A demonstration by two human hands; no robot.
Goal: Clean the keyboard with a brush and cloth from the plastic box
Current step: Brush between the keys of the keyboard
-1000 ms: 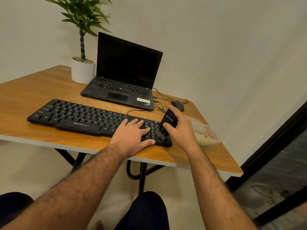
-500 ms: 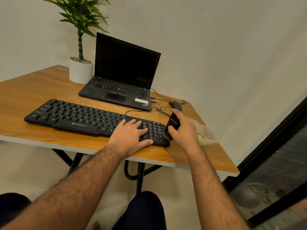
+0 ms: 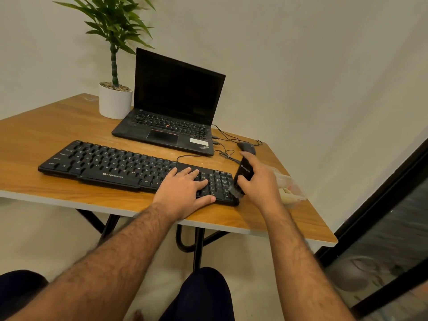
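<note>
A black keyboard [image 3: 111,164] lies across the wooden table [image 3: 46,135]. My left hand [image 3: 185,188] rests flat on its right part, fingers spread over the keys. My right hand [image 3: 260,181] grips a black brush [image 3: 243,176], tilted, with its bristles down on the keyboard's right end by the number pad. Just right of that hand sits a clear plastic box [image 3: 293,186] with a pale cloth [image 3: 287,196] inside, partly hidden by my wrist.
An open black laptop [image 3: 171,112] stands behind the keyboard, with a potted plant [image 3: 115,98] to its left. A black mouse [image 3: 246,147] and loose cables [image 3: 224,144] lie near the far right corner. The table's edge runs close to the box.
The brush has shifted slightly along the keyboard's right end, from the number pad to the edge and back up a little. My left hand stays pressed on the keys.
</note>
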